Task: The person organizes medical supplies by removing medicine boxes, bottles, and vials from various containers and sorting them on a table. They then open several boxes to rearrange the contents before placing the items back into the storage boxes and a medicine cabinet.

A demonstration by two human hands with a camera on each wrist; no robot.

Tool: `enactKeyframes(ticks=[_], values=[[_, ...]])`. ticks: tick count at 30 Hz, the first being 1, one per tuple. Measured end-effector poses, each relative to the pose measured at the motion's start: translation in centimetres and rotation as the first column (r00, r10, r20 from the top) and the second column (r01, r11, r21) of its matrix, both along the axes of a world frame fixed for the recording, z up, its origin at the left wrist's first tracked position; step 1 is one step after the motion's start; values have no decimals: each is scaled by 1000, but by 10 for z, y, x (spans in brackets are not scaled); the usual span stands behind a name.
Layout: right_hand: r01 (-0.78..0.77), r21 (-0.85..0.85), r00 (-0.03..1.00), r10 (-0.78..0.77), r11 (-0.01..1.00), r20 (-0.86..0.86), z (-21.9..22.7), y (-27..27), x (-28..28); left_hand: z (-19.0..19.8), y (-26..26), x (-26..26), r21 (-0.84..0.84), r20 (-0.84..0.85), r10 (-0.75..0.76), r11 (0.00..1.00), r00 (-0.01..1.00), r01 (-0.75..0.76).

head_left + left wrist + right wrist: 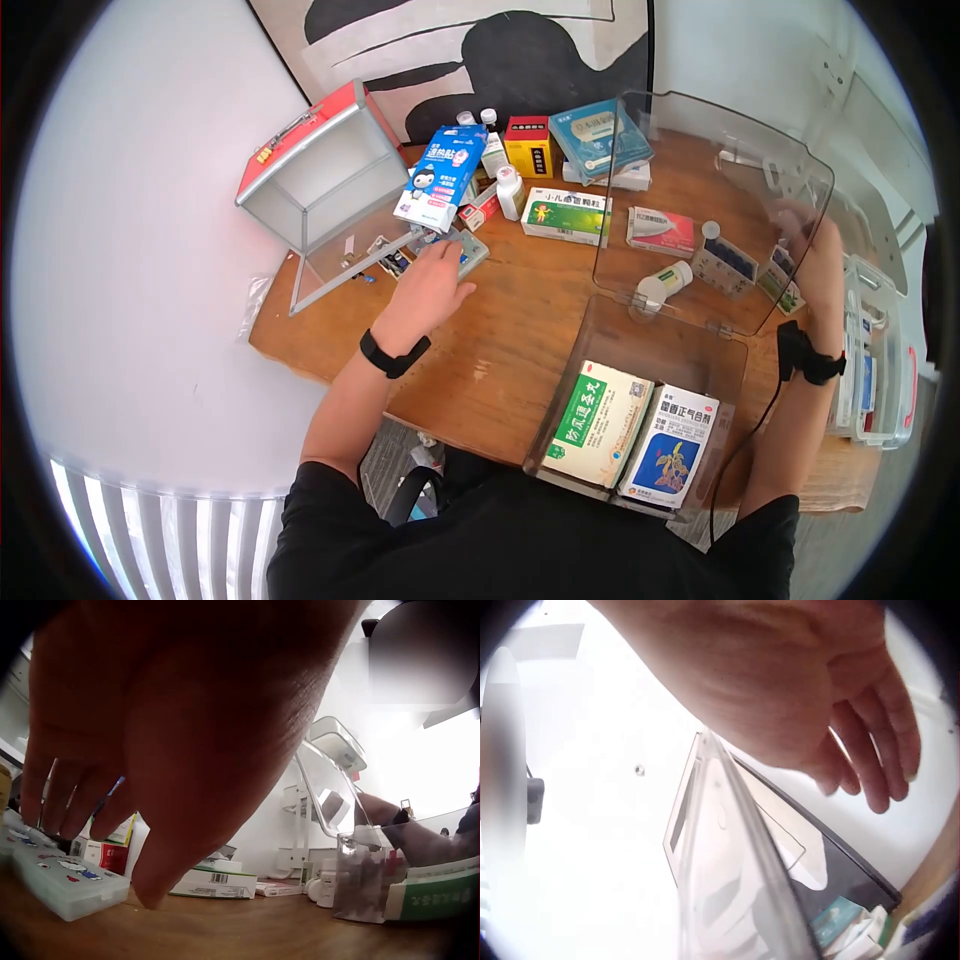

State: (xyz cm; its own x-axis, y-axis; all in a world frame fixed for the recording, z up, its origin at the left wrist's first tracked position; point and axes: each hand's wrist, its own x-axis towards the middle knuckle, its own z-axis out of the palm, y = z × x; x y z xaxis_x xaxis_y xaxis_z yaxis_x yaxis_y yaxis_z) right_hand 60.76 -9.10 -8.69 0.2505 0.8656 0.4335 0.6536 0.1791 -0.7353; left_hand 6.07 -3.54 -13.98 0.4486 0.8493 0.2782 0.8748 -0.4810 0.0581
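Observation:
My left hand (pixel 428 292) reaches over a small translucent case (pixel 94 892) with cartoon stickers. Its fingers are fairly straight and point down at the case, the thumb held apart; the fingertips are partly hidden. My right hand (pixel 820 258) is raised at the right edge of a clear tinted lid (pixel 715 215), its fingers loosely extended in the right wrist view. That lid stands up from a clear plastic bin (pixel 690 345). Inside the bin lie a green and cream medicine box (pixel 597 420) and a white and blue medicine box (pixel 672 445).
A red and silver case (pixel 310 165) stands tipped open at the left. Toward the back are a blue box (pixel 440 180), a white bottle (pixel 509 192), a yellow box (pixel 529 147) and a green box (pixel 565 215). A clear lidded container (pixel 880 350) sits at the far right.

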Motion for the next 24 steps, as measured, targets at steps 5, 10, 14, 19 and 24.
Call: enactKeyframes(ticks=[5, 10, 14, 19, 24], values=[[7, 70, 866, 28, 998, -499, 27, -20, -1, 3, -1, 14, -66, -90, 46, 996, 995, -52], [-67, 69, 868, 92, 995, -487, 40, -28, -30, 48, 20, 22, 184, 78, 70, 979, 995, -83], [-199, -28, 947, 185, 980, -264, 33, -22, -22, 65, 71, 14, 316, 58, 125, 939, 990, -137], [-237, -3, 916, 222, 972, -334, 44, -37, -28, 77, 111, 10, -114, -6, 339, 934, 941, -337], [-218, -23, 924, 199, 976, -328, 46, -37, -31, 68, 129, -1, -147, 52, 349, 929, 935, -339]])
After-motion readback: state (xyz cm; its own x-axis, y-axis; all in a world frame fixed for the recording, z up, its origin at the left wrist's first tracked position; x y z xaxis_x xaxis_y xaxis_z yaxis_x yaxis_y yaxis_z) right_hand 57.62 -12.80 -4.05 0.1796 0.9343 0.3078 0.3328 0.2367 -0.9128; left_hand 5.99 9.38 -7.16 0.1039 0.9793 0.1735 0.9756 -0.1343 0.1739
